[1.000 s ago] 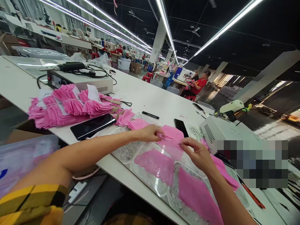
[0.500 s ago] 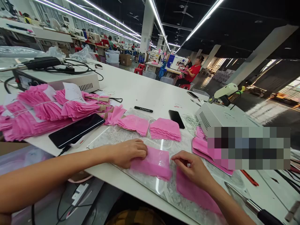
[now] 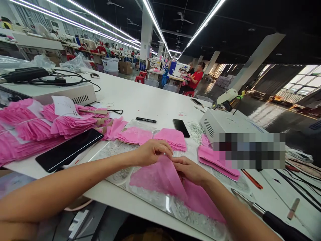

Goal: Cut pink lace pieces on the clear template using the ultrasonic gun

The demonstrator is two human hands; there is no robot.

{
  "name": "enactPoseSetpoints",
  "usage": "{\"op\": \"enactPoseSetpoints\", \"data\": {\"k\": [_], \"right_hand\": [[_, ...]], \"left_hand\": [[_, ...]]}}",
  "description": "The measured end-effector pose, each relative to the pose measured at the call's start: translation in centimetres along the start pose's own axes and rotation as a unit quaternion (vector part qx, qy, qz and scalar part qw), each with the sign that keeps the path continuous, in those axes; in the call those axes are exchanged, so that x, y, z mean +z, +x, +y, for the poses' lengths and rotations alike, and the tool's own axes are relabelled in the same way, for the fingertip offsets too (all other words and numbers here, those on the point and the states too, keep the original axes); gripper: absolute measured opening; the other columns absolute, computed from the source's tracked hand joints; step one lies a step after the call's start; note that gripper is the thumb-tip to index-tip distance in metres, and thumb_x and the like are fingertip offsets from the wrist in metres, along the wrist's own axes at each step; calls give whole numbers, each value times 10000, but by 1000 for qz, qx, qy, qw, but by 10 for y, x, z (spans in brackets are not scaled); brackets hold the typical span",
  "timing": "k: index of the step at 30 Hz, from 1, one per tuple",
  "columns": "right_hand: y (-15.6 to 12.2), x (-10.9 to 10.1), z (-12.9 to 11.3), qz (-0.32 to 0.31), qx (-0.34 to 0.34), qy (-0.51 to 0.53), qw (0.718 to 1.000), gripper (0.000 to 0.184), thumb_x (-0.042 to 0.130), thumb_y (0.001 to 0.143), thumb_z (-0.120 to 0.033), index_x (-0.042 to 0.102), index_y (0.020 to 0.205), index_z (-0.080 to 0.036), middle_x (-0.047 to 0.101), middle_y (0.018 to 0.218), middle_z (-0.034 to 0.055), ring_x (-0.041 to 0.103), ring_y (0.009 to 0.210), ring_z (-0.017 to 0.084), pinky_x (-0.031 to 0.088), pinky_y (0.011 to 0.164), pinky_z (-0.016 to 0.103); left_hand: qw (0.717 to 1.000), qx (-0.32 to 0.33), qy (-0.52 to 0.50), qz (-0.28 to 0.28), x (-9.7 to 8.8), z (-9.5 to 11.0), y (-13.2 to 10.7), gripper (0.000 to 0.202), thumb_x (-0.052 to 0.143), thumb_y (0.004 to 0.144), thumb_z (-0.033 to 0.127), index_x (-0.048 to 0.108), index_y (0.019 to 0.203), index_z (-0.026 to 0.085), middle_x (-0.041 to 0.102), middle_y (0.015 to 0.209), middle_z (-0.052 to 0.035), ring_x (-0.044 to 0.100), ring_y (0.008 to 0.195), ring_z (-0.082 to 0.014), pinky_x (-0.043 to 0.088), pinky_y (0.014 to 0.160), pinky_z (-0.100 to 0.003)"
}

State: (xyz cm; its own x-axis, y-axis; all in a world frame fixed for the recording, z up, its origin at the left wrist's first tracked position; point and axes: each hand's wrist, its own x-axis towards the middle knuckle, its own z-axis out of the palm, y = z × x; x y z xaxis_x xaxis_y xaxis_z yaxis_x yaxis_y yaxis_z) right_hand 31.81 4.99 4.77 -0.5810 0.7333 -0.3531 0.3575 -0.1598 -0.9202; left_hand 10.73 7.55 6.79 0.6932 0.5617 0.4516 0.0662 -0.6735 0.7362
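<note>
My left hand (image 3: 153,152) and my right hand (image 3: 189,169) meet over a glossy clear mat (image 3: 120,170). Between them they pinch the upper edge of a thin pink fabric piece (image 3: 173,177), lifted and folded so that it drapes down to the mat. Some fingertips are hidden behind the cloth and each other. More pink fabric lies flat under my right wrist and forearm. Just beyond the hands sit two small stacks of pink pieces, a left stack (image 3: 135,135) and a right stack (image 3: 170,138).
Tied pink bundles (image 3: 67,120) and a large black phone (image 3: 70,149) lie left. A marker (image 3: 146,119) and smaller phone (image 3: 181,128) lie beyond the stacks. Rightward are a grey box (image 3: 233,124), folded pink fabric (image 3: 218,160), an orange-red tool (image 3: 252,179) and a black-handled tool (image 3: 281,224).
My left hand has moved right and up to meet my right hand. The pink piece that lay flat is now raised and folded between them. The view has shifted slightly right.
</note>
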Motion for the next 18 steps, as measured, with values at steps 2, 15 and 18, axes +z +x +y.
{"op": "enactPoseSetpoints", "data": {"k": [2,15,18], "right_hand": [[2,-1,-1,-17,8,9,1000,432,569,777,-573,673,898,-171,399,493,-67,359,417,67,291,431,221],[-24,26,-11,229,-86,-132,961,422,657,731,-520,583,1000,-204,611,871,27,548,699,142,422,612,274],[-20,40,-15,267,-104,-196,938,426,662,724,-496,554,1023,-213,642,928,40,591,722,165,433,620,286]], "left_hand": [[1000,5,-11,0,-5,3,5,142,583,822,148,725,809,156,698,960,-80,643,854,-148,491,697,-218],[978,-193,22,78,5,5,0,180,492,642,64,647,697,136,555,525,44,477,451,-73,334,426,-157],[972,-210,46,94,12,18,12,133,499,661,85,597,590,141,539,530,40,440,476,-71,303,436,-165]]}}
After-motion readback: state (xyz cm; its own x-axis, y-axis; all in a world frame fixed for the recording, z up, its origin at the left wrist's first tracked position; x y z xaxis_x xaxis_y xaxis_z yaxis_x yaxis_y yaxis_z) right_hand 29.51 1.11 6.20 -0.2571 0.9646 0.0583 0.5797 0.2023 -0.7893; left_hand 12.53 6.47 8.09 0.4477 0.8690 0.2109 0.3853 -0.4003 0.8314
